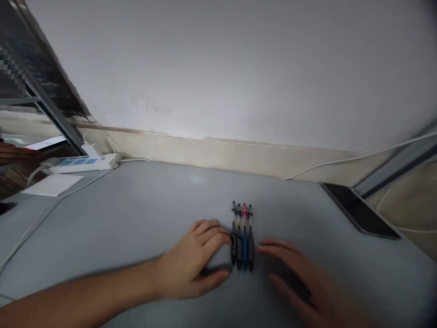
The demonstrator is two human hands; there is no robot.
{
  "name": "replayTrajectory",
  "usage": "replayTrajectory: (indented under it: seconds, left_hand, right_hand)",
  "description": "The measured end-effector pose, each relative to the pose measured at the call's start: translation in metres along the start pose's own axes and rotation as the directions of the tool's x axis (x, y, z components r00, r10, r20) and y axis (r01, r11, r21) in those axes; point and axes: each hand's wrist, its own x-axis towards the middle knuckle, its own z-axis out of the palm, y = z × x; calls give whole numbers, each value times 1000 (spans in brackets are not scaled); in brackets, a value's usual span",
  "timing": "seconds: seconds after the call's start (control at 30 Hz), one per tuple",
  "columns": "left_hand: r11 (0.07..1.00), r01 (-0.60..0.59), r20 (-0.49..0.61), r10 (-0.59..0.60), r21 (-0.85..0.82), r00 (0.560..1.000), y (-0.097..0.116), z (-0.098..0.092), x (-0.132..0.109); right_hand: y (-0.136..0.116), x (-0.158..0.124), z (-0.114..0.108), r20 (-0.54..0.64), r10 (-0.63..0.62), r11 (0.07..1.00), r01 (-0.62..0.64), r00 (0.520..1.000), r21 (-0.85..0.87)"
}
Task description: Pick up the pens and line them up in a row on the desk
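- The **left hand** (pixel 191 259) is held open and low over the counter (pixel 136 200), with the fingers curved and the thumb reaching forward; nothing is gripped, and the fingertips are seen at, or just touching, the near side of the row of pens.
- The **right hand** (pixel 290 273) is spread open and is slightly blurred; nothing is held in it, and its fingertips are placed just beside the other side of the row.
- **Four pens** (pixel 243 237) are laid side by side and touching on the counter, between the hands, with their clear barrels pointing away and their thick grips toward the person; a red top and a blue grip are seen on the third pen.
- A dark **phone** (pixel 360 210) is laid near the far right edge of the counter, well apart from the pens.
- A white **power strip** (pixel 82 164) is placed at the far left by the **wall** (pixel 218 68), with a white **cable** (pixel 358 159) run along the wall's foot and a white **card** (pixel 53 184) left on the counter.
- The round barrels could be rolled apart if pressure from the hands is uneven.
- A pen could be knocked out of line if the row is squeezed too fast.
- A pen could be dropped if it is lifted by its smooth barrel with too loose a pinch.
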Motion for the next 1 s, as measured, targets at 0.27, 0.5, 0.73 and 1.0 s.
replayTrajectory:
  seconds: [0.27,0.5,0.73,1.0]
  left_hand:
    - [998,-58,85,56,25,995,1,0,-2]
    - [998,-63,66,62,23,996,1,2,-2]
    - [992,-129,-6,129,4,992,0,4,-2]
    - [982,-191,-53,191,6,980,0,4,0]
  right_hand:
    - [-3,1,-4,-1,22,1000,-22,1000,22]
    - [-2,0,-3,12,31,999,-32,999,37]
    - [-10,7,-9,-18,3,998,-2,1000,66]
    - [-9,6,-10,-34,-4,995,7,999,98]
